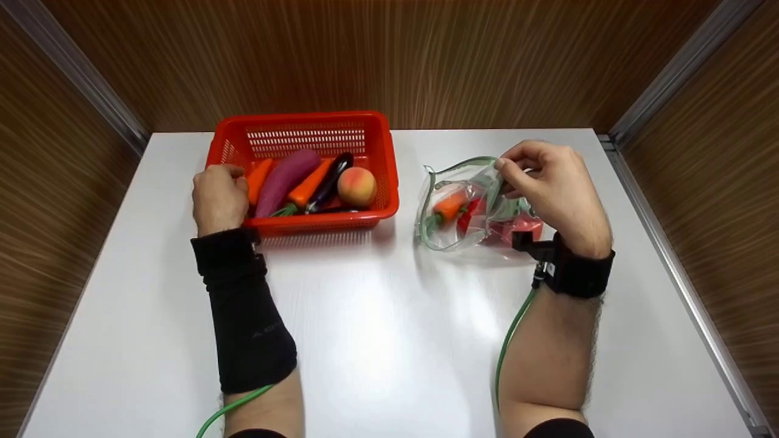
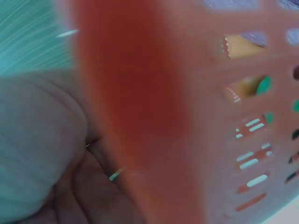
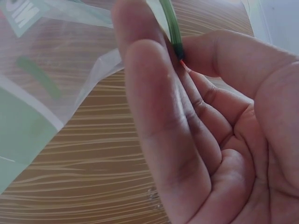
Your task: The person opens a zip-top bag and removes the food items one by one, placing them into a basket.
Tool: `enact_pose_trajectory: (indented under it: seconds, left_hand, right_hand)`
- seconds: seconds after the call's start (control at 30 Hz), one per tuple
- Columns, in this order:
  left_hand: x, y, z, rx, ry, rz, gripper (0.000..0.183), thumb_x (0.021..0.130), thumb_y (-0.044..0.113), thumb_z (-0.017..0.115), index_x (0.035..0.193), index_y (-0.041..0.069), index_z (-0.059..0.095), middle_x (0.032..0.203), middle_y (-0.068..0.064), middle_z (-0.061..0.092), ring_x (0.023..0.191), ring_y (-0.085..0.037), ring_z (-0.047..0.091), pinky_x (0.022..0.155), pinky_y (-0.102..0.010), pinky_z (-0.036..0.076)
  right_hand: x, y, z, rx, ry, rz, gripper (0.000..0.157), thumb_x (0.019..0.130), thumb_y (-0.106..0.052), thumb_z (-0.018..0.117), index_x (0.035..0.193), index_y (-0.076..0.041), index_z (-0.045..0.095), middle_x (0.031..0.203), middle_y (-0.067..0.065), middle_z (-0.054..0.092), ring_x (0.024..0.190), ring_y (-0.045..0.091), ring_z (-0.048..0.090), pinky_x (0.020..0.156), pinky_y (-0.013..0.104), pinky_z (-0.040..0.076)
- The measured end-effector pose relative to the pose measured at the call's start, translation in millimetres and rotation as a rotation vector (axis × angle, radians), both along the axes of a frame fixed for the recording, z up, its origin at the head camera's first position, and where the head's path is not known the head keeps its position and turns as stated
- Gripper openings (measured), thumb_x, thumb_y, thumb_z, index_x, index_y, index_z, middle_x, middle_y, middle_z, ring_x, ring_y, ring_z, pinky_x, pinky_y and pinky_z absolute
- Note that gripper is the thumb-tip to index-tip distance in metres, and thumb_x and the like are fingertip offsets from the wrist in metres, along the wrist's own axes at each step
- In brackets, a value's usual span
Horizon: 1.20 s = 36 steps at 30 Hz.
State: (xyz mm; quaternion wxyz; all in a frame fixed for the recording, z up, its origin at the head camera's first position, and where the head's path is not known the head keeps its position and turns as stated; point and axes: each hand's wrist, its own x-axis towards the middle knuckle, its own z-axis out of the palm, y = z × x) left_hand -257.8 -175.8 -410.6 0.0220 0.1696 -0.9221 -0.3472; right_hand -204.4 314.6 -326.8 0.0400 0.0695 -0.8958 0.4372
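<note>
My left hand point(image 1: 220, 198) grips the left rim of a red plastic basket point(image 1: 384, 211), fingers curled at its edge. In the left wrist view the slotted basket wall point(image 2: 215, 154) fills most of the picture, right beside the hand point(image 2: 42, 144). With thumb and fingertips, my right hand point(image 1: 551, 182) pinches the green zip edge point(image 3: 172, 28) of a clear zip bag point(image 1: 431, 182). The bag's mouth gapes to the left. Inside it lie a carrot point(image 1: 450, 207), a red pepper point(image 1: 467, 218) and a red item point(image 1: 523, 230) seen through the plastic.
The basket holds carrots point(image 1: 310, 185), a long purple vegetable point(image 1: 289, 179), a dark eggplant point(image 1: 331, 182) and a peach point(image 1: 357, 187). Everything stands on a white table point(image 1: 377, 340). Wood-grain panels point(image 1: 426, 61) rise behind and at both sides. A green cable point(image 1: 514, 334) runs along the right forearm.
</note>
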Motion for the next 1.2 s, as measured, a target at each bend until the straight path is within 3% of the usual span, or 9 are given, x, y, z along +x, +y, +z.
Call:
enact_pose_trajectory:
  seconds: [0.1,0.33,0.6,0.93,1.2]
  left_hand:
    - [1.2,5.7,3.6,-0.016,0.046,-0.024,0.042,0.116,0.010,0.057,0.152,-0.002,0.075,0.156,-0.030,0.074,0.141,-0.050,0.071,0.121,-0.066,0.058]
    - [5.0,33.3,17.3,-0.058,0.176,-0.149,0.037,0.117,0.014,0.066,0.150,0.003,0.078,0.151,-0.024,0.079,0.139,-0.046,0.074,0.121,-0.062,0.060]
    - [10.7,74.7,35.3,-0.038,0.229,-0.254,0.036,0.118,0.016,0.069,0.152,0.009,0.079,0.152,-0.019,0.079,0.131,-0.038,0.078,0.116,-0.057,0.064]
    - [25.9,113.5,50.7,-0.072,0.330,-0.412,0.034,0.116,0.017,0.074,0.149,0.010,0.081,0.154,-0.012,0.080,0.151,-0.029,0.073,0.130,-0.050,0.058]
    - [38.4,142.3,56.8,-0.108,0.396,-0.562,0.030,0.116,0.018,0.075,0.144,0.009,0.084,0.143,-0.011,0.085,0.141,-0.029,0.079,0.126,-0.047,0.061]
  right_hand:
    - [-0.1,-0.1,0.3,-0.006,-0.003,0.000,0.024,0.117,-0.021,0.072,0.120,-0.001,0.085,0.105,0.012,0.086,0.076,0.004,0.082,0.075,0.017,0.068]
    - [0.3,-1.5,1.2,-0.005,-0.004,0.002,0.023,0.117,-0.021,0.072,0.120,-0.001,0.085,0.106,0.013,0.086,0.076,0.004,0.082,0.076,0.017,0.068]
    - [1.5,-3.2,2.2,0.003,0.008,0.011,0.024,0.117,-0.021,0.072,0.120,-0.002,0.085,0.107,0.013,0.086,0.079,0.008,0.084,0.077,0.015,0.067]
    - [2.0,-3.2,2.6,-0.004,0.025,0.050,0.026,0.117,-0.022,0.073,0.122,0.000,0.084,0.106,0.010,0.085,0.079,0.007,0.084,0.078,0.016,0.068]
    - [2.9,-4.9,3.0,-0.008,0.034,0.058,0.027,0.117,-0.024,0.073,0.123,0.000,0.084,0.108,0.013,0.086,0.082,0.012,0.085,0.079,0.016,0.068]
